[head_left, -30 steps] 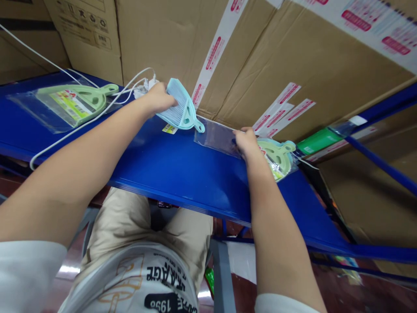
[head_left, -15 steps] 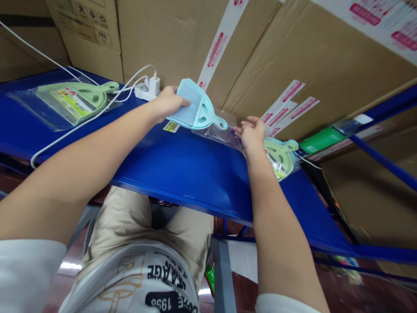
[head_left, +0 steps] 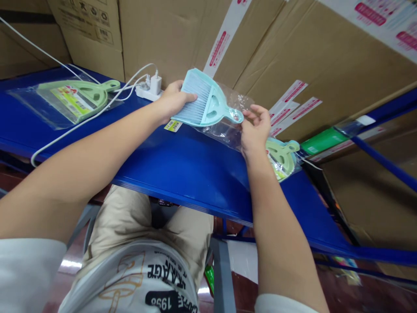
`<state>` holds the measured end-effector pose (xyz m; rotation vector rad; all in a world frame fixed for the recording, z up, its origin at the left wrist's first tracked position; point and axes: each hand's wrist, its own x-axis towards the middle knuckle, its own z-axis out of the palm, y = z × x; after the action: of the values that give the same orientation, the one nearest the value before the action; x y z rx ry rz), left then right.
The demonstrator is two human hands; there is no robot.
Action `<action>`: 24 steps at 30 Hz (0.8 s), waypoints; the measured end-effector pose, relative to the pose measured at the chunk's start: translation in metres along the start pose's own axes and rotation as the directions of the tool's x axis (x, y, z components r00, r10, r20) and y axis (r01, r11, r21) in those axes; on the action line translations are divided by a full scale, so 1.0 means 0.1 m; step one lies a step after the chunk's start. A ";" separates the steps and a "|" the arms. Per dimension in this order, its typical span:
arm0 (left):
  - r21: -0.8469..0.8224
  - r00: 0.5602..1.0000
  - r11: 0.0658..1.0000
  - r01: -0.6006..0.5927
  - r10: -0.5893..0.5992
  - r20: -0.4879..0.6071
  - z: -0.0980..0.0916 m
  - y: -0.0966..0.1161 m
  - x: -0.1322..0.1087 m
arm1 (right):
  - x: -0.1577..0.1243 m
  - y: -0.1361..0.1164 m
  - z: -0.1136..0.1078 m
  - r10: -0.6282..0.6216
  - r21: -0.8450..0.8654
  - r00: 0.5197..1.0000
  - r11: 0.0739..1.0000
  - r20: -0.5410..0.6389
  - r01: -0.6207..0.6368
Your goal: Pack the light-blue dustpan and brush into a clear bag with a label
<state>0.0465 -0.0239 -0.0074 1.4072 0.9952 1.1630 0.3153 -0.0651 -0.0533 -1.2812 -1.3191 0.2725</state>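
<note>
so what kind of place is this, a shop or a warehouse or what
Most likely a stockroom or packing area. Large taped cardboard boxes are stacked behind a blue metal shelf, identical green dustpan sets in clear bags lie on it, and the left hand holds a blue brush and dustpan set by a bag.

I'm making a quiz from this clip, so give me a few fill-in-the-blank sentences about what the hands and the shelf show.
1. The left hand holds a light ____ brush and dustpan set.
2. The right hand grips a clear plastic ____ at the set's handle.
3. A bagged green dustpan lies on the ____ shelf, far left.
4. The white charger sits plugged in beside the left ____.

Missing words: blue; bag; blue; hand
</note>
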 end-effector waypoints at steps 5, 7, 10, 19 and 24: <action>0.007 0.999 1.000 0.012 -0.011 -0.032 0.01 0.01 0.00 | 0.02 -0.02 -0.03 0.018 -0.001 0.999 1.000 0.031 -0.018; -0.001 0.999 1.000 0.018 -0.018 -0.036 0.01 0.00 0.01 | 0.02 -0.01 -0.05 0.026 0.013 0.999 1.000 0.032 -0.027; -0.023 0.999 0.999 0.027 -0.028 -0.040 0.02 -0.01 0.01 | 0.01 0.00 -0.05 0.050 0.088 0.999 0.995 0.020 -0.052; -0.027 0.993 0.998 0.049 -0.052 -0.104 0.04 0.01 -0.02 | -0.07 -0.07 0.06 0.094 0.309 0.992 0.949 -0.080 -0.065; 0.019 0.994 0.997 0.081 -0.079 -0.077 0.05 0.03 -0.04 | -0.10 -0.13 0.08 0.125 0.283 0.991 0.953 -0.057 -0.104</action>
<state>0.0508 -0.0296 -0.0054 1.3364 1.1112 1.1561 0.2995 -0.0733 -0.0506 -1.1169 -1.1009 0.4721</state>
